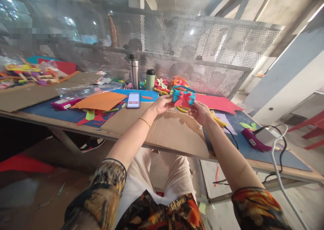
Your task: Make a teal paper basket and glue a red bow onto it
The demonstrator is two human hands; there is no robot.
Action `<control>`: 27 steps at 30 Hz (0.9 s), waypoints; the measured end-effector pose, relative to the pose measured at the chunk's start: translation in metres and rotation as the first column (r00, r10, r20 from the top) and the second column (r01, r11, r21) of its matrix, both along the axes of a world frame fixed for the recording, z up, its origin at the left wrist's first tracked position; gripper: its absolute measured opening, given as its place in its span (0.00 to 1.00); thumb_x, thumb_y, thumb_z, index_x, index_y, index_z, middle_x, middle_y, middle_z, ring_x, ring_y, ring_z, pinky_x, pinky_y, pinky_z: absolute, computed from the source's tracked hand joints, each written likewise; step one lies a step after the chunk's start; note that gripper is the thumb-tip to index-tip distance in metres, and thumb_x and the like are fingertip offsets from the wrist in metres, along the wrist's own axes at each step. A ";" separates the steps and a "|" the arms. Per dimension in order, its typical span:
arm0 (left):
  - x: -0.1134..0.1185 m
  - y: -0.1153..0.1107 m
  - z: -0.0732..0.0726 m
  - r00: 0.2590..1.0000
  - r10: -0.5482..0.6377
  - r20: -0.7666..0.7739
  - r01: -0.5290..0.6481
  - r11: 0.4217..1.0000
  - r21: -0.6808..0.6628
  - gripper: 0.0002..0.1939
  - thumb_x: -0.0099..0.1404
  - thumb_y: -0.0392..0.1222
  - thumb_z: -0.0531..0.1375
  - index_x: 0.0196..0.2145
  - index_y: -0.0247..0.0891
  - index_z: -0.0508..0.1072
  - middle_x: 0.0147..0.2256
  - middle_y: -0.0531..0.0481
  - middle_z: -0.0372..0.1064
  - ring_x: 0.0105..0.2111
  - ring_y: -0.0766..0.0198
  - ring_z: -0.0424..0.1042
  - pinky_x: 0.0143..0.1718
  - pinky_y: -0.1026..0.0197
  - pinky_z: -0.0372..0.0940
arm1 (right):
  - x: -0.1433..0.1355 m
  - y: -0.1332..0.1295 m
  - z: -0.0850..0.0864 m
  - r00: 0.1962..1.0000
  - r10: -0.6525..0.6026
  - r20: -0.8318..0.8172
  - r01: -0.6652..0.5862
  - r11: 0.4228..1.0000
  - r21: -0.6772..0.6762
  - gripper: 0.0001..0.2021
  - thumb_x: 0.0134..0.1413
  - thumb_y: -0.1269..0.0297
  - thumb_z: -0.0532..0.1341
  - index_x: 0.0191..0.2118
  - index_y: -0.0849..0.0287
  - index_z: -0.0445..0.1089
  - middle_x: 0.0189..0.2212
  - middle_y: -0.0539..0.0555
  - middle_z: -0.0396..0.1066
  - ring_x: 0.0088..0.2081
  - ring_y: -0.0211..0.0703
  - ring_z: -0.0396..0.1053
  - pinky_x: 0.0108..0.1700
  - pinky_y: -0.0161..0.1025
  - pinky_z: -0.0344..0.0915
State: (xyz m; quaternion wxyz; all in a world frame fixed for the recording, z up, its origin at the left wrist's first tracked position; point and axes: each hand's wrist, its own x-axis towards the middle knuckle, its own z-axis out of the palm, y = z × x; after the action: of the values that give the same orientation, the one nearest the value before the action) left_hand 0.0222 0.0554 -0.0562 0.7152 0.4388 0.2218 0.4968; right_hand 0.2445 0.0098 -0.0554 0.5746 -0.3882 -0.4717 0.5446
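Observation:
A small blue paper bag (176, 95) with a blue handle and a red paper bow (184, 99) on its front is held up above the cardboard sheet. My left hand (164, 103) grips its left side, fingers closed on the edge. At its lower right, my right hand (200, 112) pinches the other side. Behind it stand a red paper bag with pale green bows (162, 83) and an orange paper bag (178, 81). A yellow glue gun (219, 119) lies just right of my right hand, partly hidden by the forearm.
Cardboard (174, 132) covers the table's middle. A phone (133, 100), orange paper (98, 101) and paper scraps lie left; red paper (219, 102) lies right. A steel flask (135, 75) and green bottle (150, 79) stand behind. Cables run by a purple power strip (255, 140).

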 end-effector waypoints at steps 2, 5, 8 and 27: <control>0.000 -0.002 0.001 1.000 -0.001 -0.005 0.001 1.000 0.002 0.10 0.70 0.24 0.62 0.42 0.33 0.82 0.33 0.45 0.82 0.38 0.60 0.83 0.51 0.55 0.75 | 0.000 0.000 0.001 1.000 -0.004 -0.009 0.004 1.000 0.000 0.11 0.68 0.60 0.67 0.33 0.57 0.71 0.22 0.47 0.70 0.22 0.34 0.72 0.22 0.28 0.71; 0.000 -0.002 0.001 1.000 0.004 -0.014 -0.004 1.000 0.000 0.12 0.69 0.22 0.61 0.42 0.32 0.83 0.36 0.42 0.83 0.41 0.58 0.84 0.55 0.53 0.75 | 0.001 -0.001 0.001 1.000 -0.002 -0.018 0.002 1.000 0.001 0.10 0.68 0.61 0.67 0.33 0.57 0.71 0.23 0.47 0.71 0.22 0.34 0.72 0.22 0.28 0.70; -0.001 0.000 0.000 0.999 0.020 -0.025 -0.020 1.000 -0.006 0.11 0.67 0.21 0.62 0.39 0.31 0.82 0.37 0.40 0.84 0.43 0.56 0.84 0.55 0.52 0.75 | 0.001 -0.002 0.003 1.000 0.007 -0.029 -0.007 1.000 0.004 0.09 0.68 0.62 0.66 0.34 0.56 0.72 0.24 0.47 0.73 0.23 0.34 0.73 0.23 0.28 0.72; -0.008 0.012 -0.005 0.987 0.147 -0.068 -0.148 0.989 -0.015 0.15 0.61 0.20 0.60 0.39 0.34 0.82 0.36 0.43 0.84 0.40 0.59 0.85 0.55 0.54 0.76 | -0.002 -0.004 0.009 0.992 0.015 -0.126 -0.024 0.997 -0.074 0.06 0.64 0.77 0.65 0.35 0.61 0.75 0.29 0.54 0.81 0.24 0.34 0.75 0.26 0.28 0.74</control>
State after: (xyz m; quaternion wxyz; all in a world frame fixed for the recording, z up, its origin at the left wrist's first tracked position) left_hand 0.0143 0.0669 -0.0613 0.6730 0.4303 0.2826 0.5311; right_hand 0.2423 0.0062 -0.0465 0.5826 -0.3701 -0.4177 0.5909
